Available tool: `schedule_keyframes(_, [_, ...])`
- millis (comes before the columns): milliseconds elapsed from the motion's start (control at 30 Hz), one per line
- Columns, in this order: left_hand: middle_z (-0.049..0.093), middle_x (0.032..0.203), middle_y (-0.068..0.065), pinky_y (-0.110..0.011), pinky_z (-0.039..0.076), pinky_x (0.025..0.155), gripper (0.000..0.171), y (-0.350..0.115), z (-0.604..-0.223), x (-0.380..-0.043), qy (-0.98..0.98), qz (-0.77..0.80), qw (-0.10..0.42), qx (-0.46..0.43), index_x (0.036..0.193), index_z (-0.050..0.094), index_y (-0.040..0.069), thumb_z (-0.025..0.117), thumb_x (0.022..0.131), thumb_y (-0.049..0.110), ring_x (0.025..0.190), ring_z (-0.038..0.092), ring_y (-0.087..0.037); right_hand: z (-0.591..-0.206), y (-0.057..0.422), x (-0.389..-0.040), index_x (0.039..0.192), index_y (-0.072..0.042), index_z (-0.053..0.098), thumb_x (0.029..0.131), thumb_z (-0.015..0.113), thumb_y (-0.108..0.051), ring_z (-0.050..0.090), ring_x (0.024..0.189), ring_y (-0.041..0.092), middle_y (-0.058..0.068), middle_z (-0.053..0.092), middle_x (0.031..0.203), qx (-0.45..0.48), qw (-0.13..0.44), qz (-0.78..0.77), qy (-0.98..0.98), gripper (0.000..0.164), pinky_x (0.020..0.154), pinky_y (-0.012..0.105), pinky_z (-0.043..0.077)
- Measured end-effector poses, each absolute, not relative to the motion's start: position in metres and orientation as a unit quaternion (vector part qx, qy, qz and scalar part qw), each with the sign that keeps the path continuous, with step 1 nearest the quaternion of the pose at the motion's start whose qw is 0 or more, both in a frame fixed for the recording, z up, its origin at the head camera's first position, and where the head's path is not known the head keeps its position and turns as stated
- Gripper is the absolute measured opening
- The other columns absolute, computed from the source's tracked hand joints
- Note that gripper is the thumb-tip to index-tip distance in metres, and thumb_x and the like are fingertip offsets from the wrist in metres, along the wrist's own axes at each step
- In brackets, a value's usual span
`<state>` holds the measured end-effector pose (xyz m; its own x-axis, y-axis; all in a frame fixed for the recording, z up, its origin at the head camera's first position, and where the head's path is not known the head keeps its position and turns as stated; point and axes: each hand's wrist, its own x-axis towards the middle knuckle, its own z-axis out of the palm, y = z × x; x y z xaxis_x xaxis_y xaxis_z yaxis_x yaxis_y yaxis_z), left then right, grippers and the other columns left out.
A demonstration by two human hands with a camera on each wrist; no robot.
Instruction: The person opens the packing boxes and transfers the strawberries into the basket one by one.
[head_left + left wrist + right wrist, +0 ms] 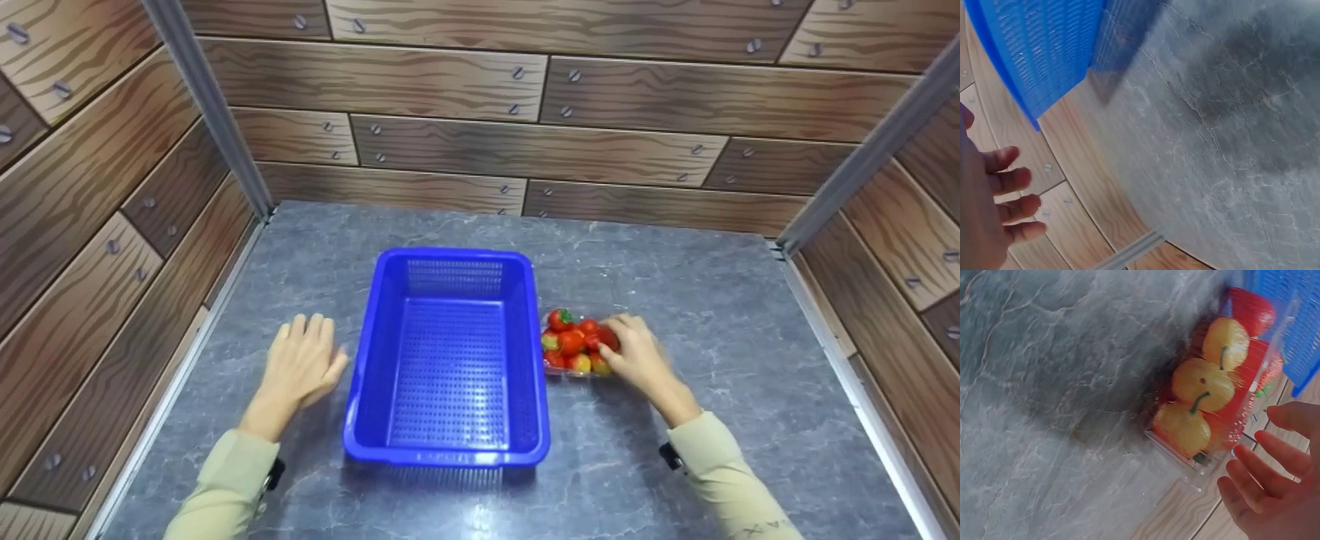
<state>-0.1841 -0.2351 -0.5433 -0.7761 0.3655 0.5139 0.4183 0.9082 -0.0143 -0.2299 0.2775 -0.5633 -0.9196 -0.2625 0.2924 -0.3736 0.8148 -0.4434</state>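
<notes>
While the right hand (636, 352) hangs over one end of it, a clear plastic box (1188, 473) with red and yellow fruit (570, 343) sits on the gray table (675, 262), just right of the blue basket (454, 390). That hand's fingers are a bit bent, with a gap between them and the thumb, close to the fruit; I cannot tell if they touch any. The left hand (302, 361) is near the basket's left side, apart from it, empty and loose. The whole basket lies between that hand and the box.
</notes>
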Motion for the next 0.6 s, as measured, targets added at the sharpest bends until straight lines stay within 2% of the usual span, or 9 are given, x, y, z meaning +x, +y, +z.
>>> schedule_keyframes(100, [0.044, 0.081, -0.018, -0.045, 0.037, 0.066, 0.026, -0.238, -0.548, -0.188, -0.944, -0.048, 0.252, -0.207, 0.082, 0.047, -0.003, 0.051, 0.088, 0.022, 0.076, 0.043, -0.037, -0.568, 0.27, -0.234, 0.11, 0.006, 0.068, 0.078, 0.073, -0.002, 0.056, 0.103, 0.041, 0.021, 0.064, 0.112, 0.164, 0.119, 0.24, -0.949, 0.034, 0.088, 0.055, 0.047])
schedule_keyframes(200, [0.046, 0.081, -0.019, -0.047, 0.038, 0.068, 0.024, -0.234, -0.555, -0.193, -0.943, -0.052, 0.248, -0.218, 0.08, 0.049, -0.005, 0.05, 0.088, 0.018, 0.079, 0.044, -0.039, -0.575, 0.272, -0.233, 0.111, 0.008, 0.068, 0.078, 0.072, 0.001, 0.056, 0.104, 0.043, 0.022, 0.063, 0.112, 0.164, 0.115, 0.249, -0.948, 0.035, 0.089, 0.056, 0.046])
schedule_keyframes(467, [0.046, 0.088, -0.021, -0.051, 0.036, 0.077, 0.021, -0.233, -0.569, -0.193, -0.942, -0.063, 0.225, -0.242, 0.089, 0.053, -0.008, 0.048, 0.088, 0.013, 0.084, 0.044, -0.042, -0.584, 0.269, -0.232, 0.116, 0.011, 0.066, 0.077, 0.071, 0.006, 0.052, 0.109, 0.045, 0.026, 0.061, 0.116, 0.165, 0.104, 0.275, -0.941, 0.039, 0.095, 0.057, 0.043])
schedule_keyframes(600, [0.045, 0.089, -0.021, -0.051, 0.036, 0.078, 0.026, -0.228, -0.564, -0.197, -0.942, -0.072, 0.217, -0.245, 0.09, 0.053, -0.007, 0.045, 0.094, 0.018, 0.085, 0.043, -0.041, -0.584, 0.27, -0.233, 0.116, 0.012, 0.065, 0.079, 0.07, 0.005, 0.051, 0.11, 0.045, 0.026, 0.061, 0.116, 0.168, 0.103, 0.283, -0.939, 0.038, 0.097, 0.057, 0.042])
